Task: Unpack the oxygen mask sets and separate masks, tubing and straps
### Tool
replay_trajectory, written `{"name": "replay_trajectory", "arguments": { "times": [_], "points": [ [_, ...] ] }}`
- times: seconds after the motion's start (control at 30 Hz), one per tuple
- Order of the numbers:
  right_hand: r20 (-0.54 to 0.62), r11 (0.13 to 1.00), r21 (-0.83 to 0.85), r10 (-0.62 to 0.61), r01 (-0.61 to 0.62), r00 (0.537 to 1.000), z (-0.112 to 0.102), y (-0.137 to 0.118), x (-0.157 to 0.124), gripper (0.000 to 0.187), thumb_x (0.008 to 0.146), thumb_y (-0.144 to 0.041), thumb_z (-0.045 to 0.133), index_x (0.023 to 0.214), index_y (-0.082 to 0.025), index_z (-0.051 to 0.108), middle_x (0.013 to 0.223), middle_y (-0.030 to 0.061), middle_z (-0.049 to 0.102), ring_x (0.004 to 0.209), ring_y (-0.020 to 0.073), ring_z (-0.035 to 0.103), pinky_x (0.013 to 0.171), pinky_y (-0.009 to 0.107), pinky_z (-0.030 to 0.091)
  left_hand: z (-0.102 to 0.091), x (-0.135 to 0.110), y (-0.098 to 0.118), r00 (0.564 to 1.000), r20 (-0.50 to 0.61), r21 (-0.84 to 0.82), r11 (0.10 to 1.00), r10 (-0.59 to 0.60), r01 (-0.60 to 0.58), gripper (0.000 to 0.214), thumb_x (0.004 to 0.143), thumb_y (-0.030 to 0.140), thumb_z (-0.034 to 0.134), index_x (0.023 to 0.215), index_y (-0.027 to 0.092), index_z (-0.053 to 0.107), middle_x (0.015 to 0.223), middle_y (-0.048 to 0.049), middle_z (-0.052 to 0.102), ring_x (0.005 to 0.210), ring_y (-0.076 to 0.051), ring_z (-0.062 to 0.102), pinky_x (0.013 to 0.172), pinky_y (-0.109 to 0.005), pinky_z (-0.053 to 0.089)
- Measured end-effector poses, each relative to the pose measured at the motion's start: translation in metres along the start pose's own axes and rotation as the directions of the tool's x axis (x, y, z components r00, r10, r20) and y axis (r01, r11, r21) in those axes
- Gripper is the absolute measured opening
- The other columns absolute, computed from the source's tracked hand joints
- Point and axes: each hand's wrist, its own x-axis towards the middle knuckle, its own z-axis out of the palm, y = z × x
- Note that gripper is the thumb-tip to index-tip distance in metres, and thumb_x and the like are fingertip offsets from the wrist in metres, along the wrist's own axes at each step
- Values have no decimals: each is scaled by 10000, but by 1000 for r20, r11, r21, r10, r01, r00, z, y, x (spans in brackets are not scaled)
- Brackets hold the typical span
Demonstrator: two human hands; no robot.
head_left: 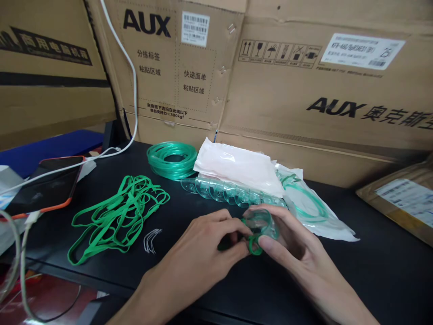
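A small clear green plastic mask [265, 220] is held in my right hand [297, 248], fingers around its far side and thumb at its near edge. My left hand [213, 239] pinches a green elastic strap [254, 247] against the mask's left edge; its fingertips partly hide the strap. Just behind my hands lies a row of nested clear masks [233, 193]. To the left is a tangled heap of green elastic straps [123, 221]. Between that heap and my left forearm lie several thin silvery-white strips [152, 240].
A coil of green tubing [172, 161] and white packets [237, 164] sit at the back. A clear bag with green tubing [311, 203] lies right of them. A phone [43, 180] with white cables is at left. Cardboard boxes [277, 90] wall off the black table's back.
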Motion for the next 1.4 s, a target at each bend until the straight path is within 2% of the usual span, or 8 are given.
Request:
{"name": "replay_trajectory", "arguments": {
  "times": [0.1, 0.33, 0.53, 0.73, 0.97, 1.17, 1.27, 1.4],
  "points": [
    [-10, 999, 23, -34, 34, 999, -1, 3, 4, 279, 897, -514, 733, 1126, -358, 702, 1132, 20, 719, 1070, 225, 698, 831, 261, 603, 2, -1, 2, 999, -17, 16, 999, 34, -34, 72, 980, 283, 658, 988, 265, 727, 1057, 24, 674, 829, -128, 625, 792, -235, 479],
    [-21, 997, 12, -70, 71, 997, 2, 6, 3, 271, 861, -457, 795, 1054, -309, 674, 1098, 23, 708, 1060, 226, 689, 896, 288, 578, 5, -2, 1, 999, 42, 34, 999, 7, -8, 69, 1017, 261, 610, 997, 269, 675, 997, 60, 734, 863, -141, 668, 851, -250, 479],
    [-37, 997, -68, -36, 33, 999, 2, 4, 4, 189, 922, -461, 701, 1033, -309, 686, 1007, 17, 702, 884, 200, 686, 689, 255, 589, 7, -1, -3, 998, 2, -17, 998, 55, -55, 128, 1018, 232, 633, 1113, 299, 684, 1060, 66, 756, 983, -138, 699, 876, -230, 497],
    [9, 1000, -20, -14, 14, 1000, 0, 5, 6, 153, 905, -433, 721, 915, -283, 751, 1043, 31, 720, 863, 213, 689, 677, 279, 563, -4, -3, -4, 990, -37, 111, 985, 133, -128, 121, 1017, 182, 632, 1012, 266, 719, 950, 79, 746, 859, -107, 669, 798, -193, 473],
    [-42, 994, 41, 104, -102, 994, 6, 3, 7, 157, 925, -423, 679, 935, -269, 706, 870, 2, 679, 742, 179, 636, 676, 287, 505, -15, -3, -9, 981, -87, 285, 948, 171, -140, 119, 1026, 186, 615, 980, 263, 694, 829, 74, 663, 745, -113, 597, 707, -220, 428],
    [-106, 993, -39, 110, -115, 988, 4, 9, 9, 162, 933, -415, 652, 874, -266, 677, 817, -14, 639, 754, 178, 571, 655, 286, 438, -20, -4, -7, 977, -109, 350, 927, 181, -133, 116, 1017, 170, 618, 954, 240, 686, 833, 63, 664, 722, -118, 583, 699, -228, 430],
    [-53, 992, 0, 130, -130, 990, 2, 9, 6, 171, 940, -422, 651, 882, -264, 680, 830, -10, 641, 774, 184, 585, 673, 291, 442, -24, -5, -9, 977, -116, 358, 925, 179, -127, 120, 1007, 159, 627, 944, 241, 689, 813, 67, 658, 716, -116, 584, 692, -230, 424],
    [69, 952, 217, 205, -215, 976, -1, 5, 3, 138, 930, -409, 697, 926, -271, 692, 989, -8, 674, 844, 189, 662, 758, 298, 491, -29, -3, -12, 980, -134, 345, 934, 149, -95, 169, 987, 99, 615, 942, 245, 687, 828, 75, 678, 732, -110, 596, 696, -227, 417]
  ]
}}
